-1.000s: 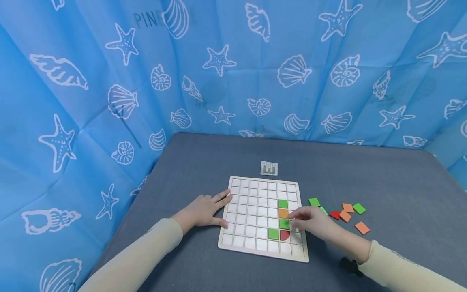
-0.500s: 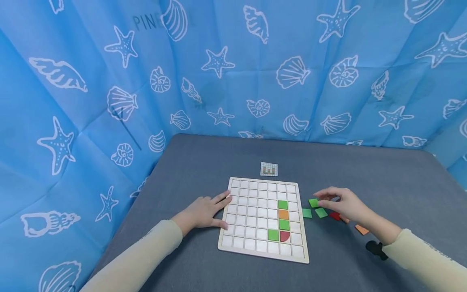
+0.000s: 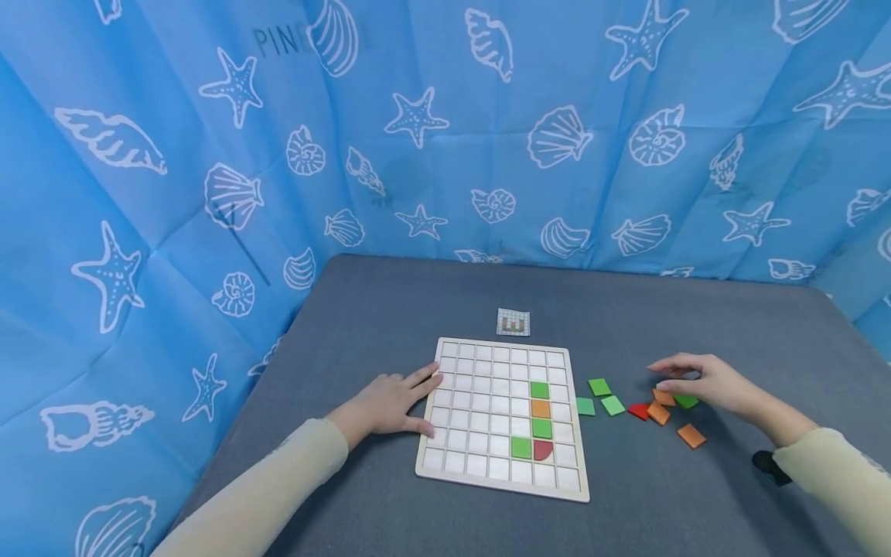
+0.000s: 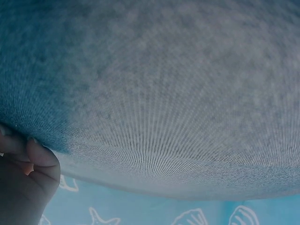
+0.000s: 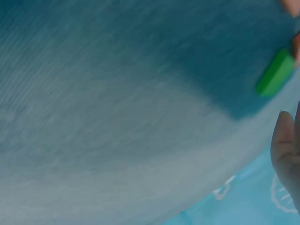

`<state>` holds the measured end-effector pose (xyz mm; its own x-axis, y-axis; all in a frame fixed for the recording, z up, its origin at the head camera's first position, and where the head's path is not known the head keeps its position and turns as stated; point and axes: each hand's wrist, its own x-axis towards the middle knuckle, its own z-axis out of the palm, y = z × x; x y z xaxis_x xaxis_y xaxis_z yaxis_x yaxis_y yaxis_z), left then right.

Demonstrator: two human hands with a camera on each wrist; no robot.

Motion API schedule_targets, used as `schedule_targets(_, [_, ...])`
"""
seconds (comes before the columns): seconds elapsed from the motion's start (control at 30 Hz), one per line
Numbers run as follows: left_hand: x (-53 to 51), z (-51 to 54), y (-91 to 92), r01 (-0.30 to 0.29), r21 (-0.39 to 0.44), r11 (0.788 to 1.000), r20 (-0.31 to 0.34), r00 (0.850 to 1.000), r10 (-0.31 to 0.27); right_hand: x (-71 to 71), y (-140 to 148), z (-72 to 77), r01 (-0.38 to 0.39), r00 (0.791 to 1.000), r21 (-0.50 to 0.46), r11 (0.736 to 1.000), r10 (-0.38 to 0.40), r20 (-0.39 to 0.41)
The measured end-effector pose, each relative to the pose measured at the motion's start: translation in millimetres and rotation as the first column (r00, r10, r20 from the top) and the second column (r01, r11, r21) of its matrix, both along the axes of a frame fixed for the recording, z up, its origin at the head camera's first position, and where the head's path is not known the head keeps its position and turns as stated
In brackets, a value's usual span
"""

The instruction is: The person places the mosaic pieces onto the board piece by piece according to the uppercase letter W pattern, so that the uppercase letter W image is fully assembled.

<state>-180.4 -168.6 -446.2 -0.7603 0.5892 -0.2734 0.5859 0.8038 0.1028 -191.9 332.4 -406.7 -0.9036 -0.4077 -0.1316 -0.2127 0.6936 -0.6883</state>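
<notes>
A pale wooden grid board (image 3: 480, 418) lies on the grey table. My left hand (image 3: 386, 402) rests at its left edge with fingers spread, the fingertips touching the rim. Set in the board's right part are green tiles (image 3: 521, 447), an orange tile (image 3: 540, 408) and a red rounded piece (image 3: 543, 450). My right hand (image 3: 717, 383) hovers over loose orange tiles (image 3: 658, 413) and a green tile (image 3: 687, 401), thumb and fingers apart and holding nothing visible. In the right wrist view that green tile (image 5: 275, 72) shows near the fingers. The left wrist view shows only part of the left hand (image 4: 33, 178).
Green tiles (image 3: 613, 405) lie just right of the board, one against its edge. A red piece (image 3: 638, 411) and a separate orange tile (image 3: 691, 435) lie farther right. Behind the board is a small pattern card (image 3: 513, 322). A blue shell-print curtain (image 3: 445, 155) closes off the back.
My right hand has moved away from the board to the right, past the green tiles, to above the orange ones. My left hand has stayed at the board's left edge.
</notes>
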Motion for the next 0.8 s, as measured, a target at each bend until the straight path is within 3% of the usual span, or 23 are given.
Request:
schedule_targets(0.33, [0.1,0.3,0.1,-0.005,0.005,1.0,0.004,1.0,0.005,-10.9,17.4,-8.2,-0.053,0.995,0.059,0.997,0.047,0.087])
schedule_targets(0.6, [0.0,-0.7,-0.1,0.006,-0.003,1.0,-0.004,1.0,-0.006,-22.3,21.8,-11.8,-0.157,0.977,0.06,0.986,0.146,0.153])
schedule_targets(0.8, [0.6,0.1,0.8,0.002,-0.006,1.0,-0.009,1.0,-0.002,-23.6,21.0,-13.4,-0.177,0.976,0.071,0.982,0.166,0.138])
